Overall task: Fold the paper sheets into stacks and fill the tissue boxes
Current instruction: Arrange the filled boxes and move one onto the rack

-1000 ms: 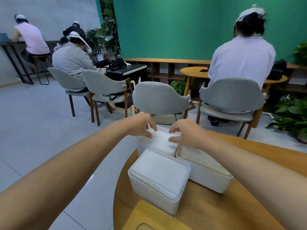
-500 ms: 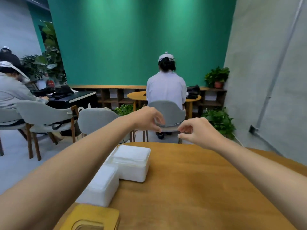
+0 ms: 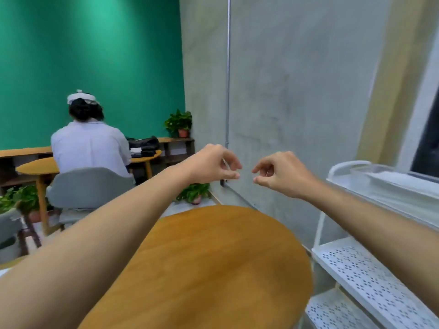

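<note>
My left hand (image 3: 213,165) and my right hand (image 3: 280,175) hover side by side in the air above the far edge of the round wooden table (image 3: 213,262). Their fingertips point at each other a small gap apart. The fingers of both are loosely curled, and no paper shows between them. The white tissue boxes and the paper stacks are out of view. On the top shelf of the white cart (image 3: 370,279) at the right lies a clear tray (image 3: 380,179) with something white in it.
A grey concrete wall with a thin metal pipe (image 3: 227,91) stands straight ahead. To the left a person (image 3: 88,141) sits with their back to me in a grey chair (image 3: 88,188) at another wooden table. Potted plants (image 3: 194,193) stand on the floor.
The view has swung right, away from the white boxes, which have left the frame. Both hands lifted off the paper in the far box and moved right, level with each other.
</note>
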`<action>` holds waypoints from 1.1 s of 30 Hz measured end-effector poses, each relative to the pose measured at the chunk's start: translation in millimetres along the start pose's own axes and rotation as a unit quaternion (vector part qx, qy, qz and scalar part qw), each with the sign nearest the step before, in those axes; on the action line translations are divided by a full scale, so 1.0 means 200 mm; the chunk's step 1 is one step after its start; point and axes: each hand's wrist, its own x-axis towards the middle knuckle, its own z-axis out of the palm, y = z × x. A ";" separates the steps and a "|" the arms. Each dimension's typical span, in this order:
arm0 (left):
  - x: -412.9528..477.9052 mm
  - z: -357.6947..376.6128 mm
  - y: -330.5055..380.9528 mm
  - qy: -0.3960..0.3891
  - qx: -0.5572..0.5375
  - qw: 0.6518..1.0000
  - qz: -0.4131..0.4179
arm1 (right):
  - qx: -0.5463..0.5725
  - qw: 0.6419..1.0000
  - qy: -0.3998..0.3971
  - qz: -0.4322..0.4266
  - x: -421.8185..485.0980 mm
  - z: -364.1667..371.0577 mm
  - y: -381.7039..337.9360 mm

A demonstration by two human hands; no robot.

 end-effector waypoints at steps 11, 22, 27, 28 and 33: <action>0.82 0.53 0.79 0.029 -0.128 0.980 0.149 | -0.113 0.980 0.031 0.160 -0.39 -0.73 0.72; 1.12 0.82 1.06 -0.045 -0.136 0.972 0.185 | -0.136 0.963 -0.034 0.231 -0.61 -0.80 1.04; 1.16 0.80 1.07 -0.053 -0.128 0.971 0.193 | -0.119 0.964 -0.023 0.238 -0.62 -0.81 1.06; 1.17 0.79 1.07 -0.057 -0.123 0.972 0.194 | -0.114 0.964 -0.019 0.240 -0.62 -0.81 1.06; 1.20 0.78 1.09 -0.016 -0.109 0.973 0.203 | -0.145 0.958 -0.007 0.248 -0.61 -0.81 1.05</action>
